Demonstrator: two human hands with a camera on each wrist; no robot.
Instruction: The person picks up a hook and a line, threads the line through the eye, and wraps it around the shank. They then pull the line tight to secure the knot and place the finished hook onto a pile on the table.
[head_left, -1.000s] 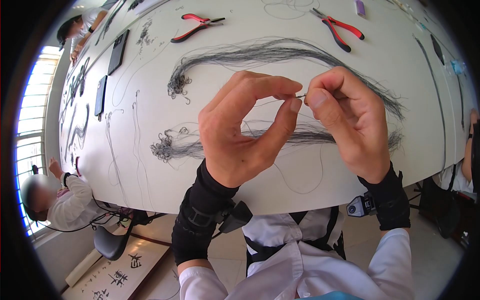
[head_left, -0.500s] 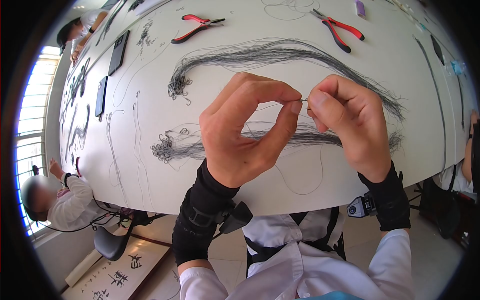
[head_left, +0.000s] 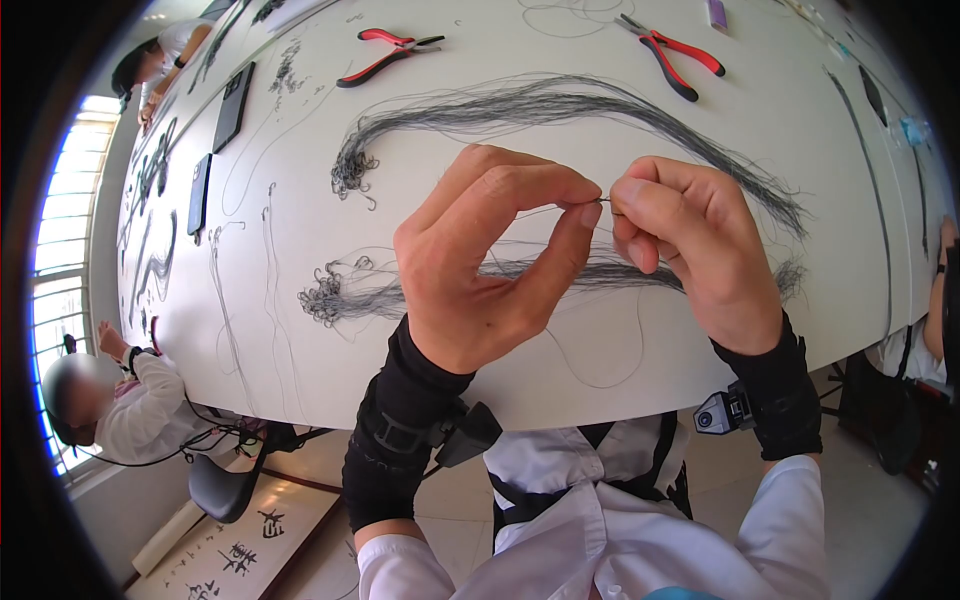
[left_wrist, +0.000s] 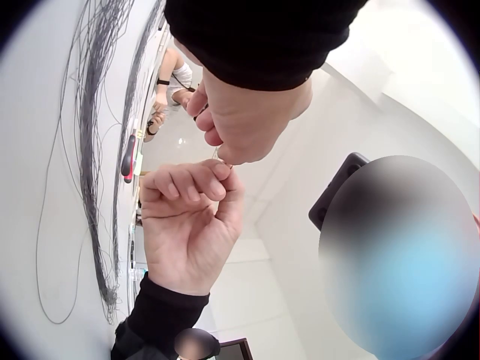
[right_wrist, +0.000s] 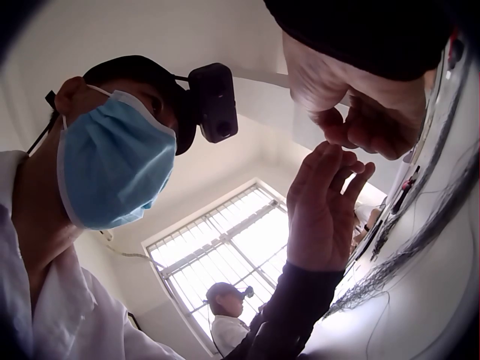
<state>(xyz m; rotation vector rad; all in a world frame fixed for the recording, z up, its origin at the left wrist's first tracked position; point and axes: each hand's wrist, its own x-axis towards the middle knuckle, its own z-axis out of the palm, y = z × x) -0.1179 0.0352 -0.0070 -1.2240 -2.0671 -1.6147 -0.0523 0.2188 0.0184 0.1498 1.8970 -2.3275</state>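
In the head view my left hand [head_left: 490, 265] pinches a thin dark fishing line [head_left: 605, 200] between thumb and forefinger. Facing it, my right hand [head_left: 695, 245] pinches the same short stretch, thumb on its forefinger and the other fingers curled. The fingertips of both hands are close together above the table. Whether a hook sits on this stretch, I cannot tell. Beneath the hands lies a bundle of dark lines [head_left: 640, 272] with a cluster of small fish hooks [head_left: 325, 298] at its left end. A second hooked bundle [head_left: 520, 103] curves behind them.
On the white table [head_left: 480, 390] lie red-handled pliers [head_left: 385, 60] at back left and more pliers [head_left: 670, 58] at back right. Two dark phones [head_left: 235, 105] and loose lines [head_left: 270, 260] lie left. A person [head_left: 140, 385] sits at the left edge.
The right hand's fingers have shifted at the pinch, its thumb straightening toward the left fingertips and a lower finger now showing. The left hand stays nearly still.
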